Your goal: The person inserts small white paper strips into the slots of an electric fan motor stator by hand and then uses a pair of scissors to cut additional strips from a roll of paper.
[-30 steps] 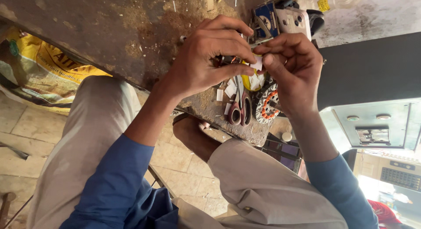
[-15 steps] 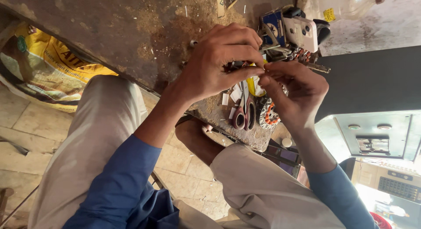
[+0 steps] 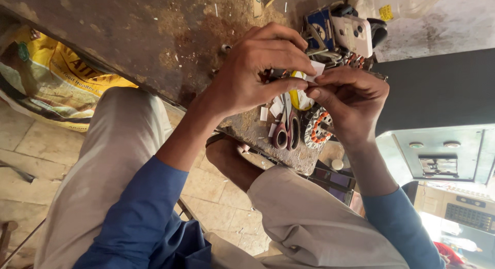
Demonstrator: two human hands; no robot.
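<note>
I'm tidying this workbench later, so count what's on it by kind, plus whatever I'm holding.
Small white paper slip, pinched between left hand and right hand: 1
Scissors: 1
Copper-wound motor stator: 1
Yellow tape roll: 1
Loose white paper scraps on the bench: about 3
Total: about 7

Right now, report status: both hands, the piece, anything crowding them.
Left hand and right hand both pinching a small white paper strip, fingertips meeting. Held above the cluttered bench. Scissors and a wound stator lie just beneath, clear of the hands.
</note>
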